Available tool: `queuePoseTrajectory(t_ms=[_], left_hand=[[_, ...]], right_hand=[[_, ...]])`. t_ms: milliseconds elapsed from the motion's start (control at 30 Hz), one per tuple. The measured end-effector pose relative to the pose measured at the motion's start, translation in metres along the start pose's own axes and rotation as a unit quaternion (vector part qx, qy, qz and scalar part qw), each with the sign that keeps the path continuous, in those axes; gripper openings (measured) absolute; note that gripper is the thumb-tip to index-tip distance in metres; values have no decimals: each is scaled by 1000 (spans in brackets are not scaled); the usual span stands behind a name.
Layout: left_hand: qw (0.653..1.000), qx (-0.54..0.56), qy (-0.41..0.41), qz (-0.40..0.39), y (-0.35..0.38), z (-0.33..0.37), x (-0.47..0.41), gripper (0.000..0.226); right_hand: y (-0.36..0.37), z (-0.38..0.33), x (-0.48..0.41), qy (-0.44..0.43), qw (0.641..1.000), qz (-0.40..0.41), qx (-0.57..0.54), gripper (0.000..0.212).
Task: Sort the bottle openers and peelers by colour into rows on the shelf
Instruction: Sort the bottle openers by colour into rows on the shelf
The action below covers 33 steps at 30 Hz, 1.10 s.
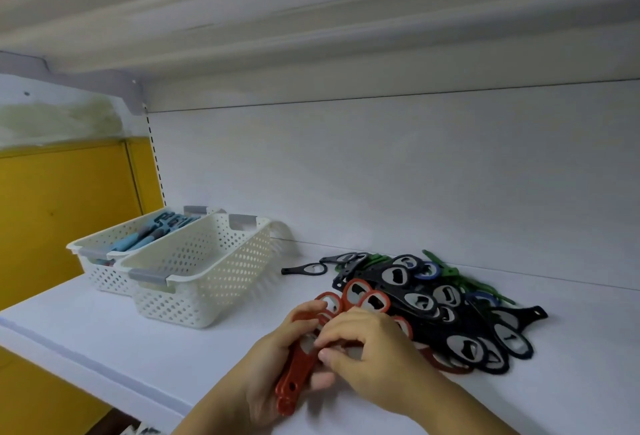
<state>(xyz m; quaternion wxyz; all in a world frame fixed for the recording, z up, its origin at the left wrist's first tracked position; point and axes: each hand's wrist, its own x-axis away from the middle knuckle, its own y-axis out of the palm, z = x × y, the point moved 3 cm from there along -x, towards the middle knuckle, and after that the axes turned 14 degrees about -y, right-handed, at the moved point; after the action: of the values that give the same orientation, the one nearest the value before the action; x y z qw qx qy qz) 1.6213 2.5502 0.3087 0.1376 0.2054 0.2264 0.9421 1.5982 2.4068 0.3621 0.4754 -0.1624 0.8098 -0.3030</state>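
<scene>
Fingers (304, 312) of the left hand (273, 365) are curled round a bunch of red bottle openers (294, 379), holding it by the handles with the round heads pointing away from the person; the right hand (375, 348) lies over the heads, and its fingertips (332, 337) and thumb pinch the top opener, narrow, I judge to square it with the others; how many openers are in the bunch I cannot tell. Just beyond the fingers, loose red openers (367, 296) lie on the shelf (138, 330), touching the edge of a mixed pile (450, 317) of black, blue and green ones that spreads to the right of the right hand; a single black opener (304, 268) lies apart, farther back. Well to the left of the left fingers stand two white baskets (221, 278); the farther one holds blue peelers (149, 235).

The step in hand seems to be the gathering of the red ones. To do it well, all heads should face one way and the handles be flush before the bunch is laid down as a row; the left grip should be firm, since such flat pieces probably slide easily; the loose red ones are best drawn out sideways, so that the pile is not scattered.
</scene>
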Motion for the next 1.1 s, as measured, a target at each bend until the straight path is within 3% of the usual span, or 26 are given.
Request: queuePoseTrajectory(t_ms=[33,67,133,233,333,400,433,600,733,933,1033,1100], left_hand=[[997,-18,31,69,-31,-11,-28,21],[995,-4,55,87,-67,-21,-55,17],[998,15,49,33,-77,-32,-62,9],[999,-18,37,6,-6,-2,-5,21],[994,-110,19,4,8,9,6,48],[987,-153,41,13,6,9,7,25],[992,-114,42,28,8,9,3,18],[996,-65,44,47,21,8,18,18],[983,-132,102,79,36,8,34,17],[953,-242,172,56,88,-6,49,14],[932,-295,212,8,136,-23,54,13],[917,-328,224,-33,166,-38,54,13]], right_hand=[[-1,-4,-4,-20,1000,-13,-3,32],[-3,-12,-9,-40,998,-42,26,36],[-7,-20,-10,-5,996,-73,43,43],[1,0,7,41,998,42,1,40],[5,7,16,73,995,58,31,39],[1,3,16,89,993,69,26,45],[-1,1,17,97,993,63,28,49],[-3,-4,24,134,990,47,25,61],[-11,-7,43,193,980,56,9,33],[-36,-26,83,256,960,-32,-112,24],[-54,-38,99,285,951,-34,-116,16],[-70,-43,112,302,949,-6,-89,27]])
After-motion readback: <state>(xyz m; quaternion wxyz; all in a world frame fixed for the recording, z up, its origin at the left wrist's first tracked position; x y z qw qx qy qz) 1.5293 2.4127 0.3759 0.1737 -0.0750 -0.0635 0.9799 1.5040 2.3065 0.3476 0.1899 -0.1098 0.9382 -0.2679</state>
